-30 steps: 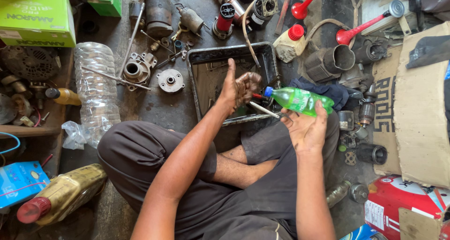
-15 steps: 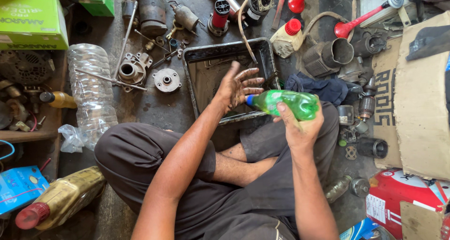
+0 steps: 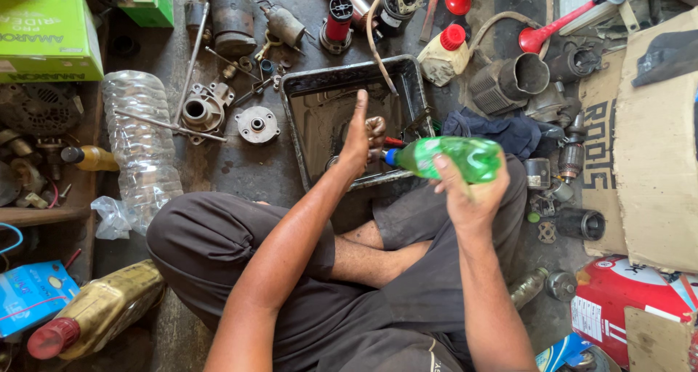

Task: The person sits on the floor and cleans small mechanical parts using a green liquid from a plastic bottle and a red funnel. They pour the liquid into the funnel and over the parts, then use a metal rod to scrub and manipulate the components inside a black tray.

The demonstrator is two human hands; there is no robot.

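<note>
My right hand (image 3: 469, 190) gripping a green plastic bottle (image 3: 451, 158) sideways, left hand (image 3: 361, 136) open over a black metal tray (image 3: 320, 78), grimy workshop floor (image 3: 262, 168) crowded with parts.

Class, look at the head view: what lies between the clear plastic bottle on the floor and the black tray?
In the head view, two metal housings and and a thin rod lie between the clear bottle and the tray.

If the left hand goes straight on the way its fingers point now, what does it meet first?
The left hand points up the picture, over the black tray. It would likely meet the tray's far rim first, though it may pass above; depth is unclear.
</note>
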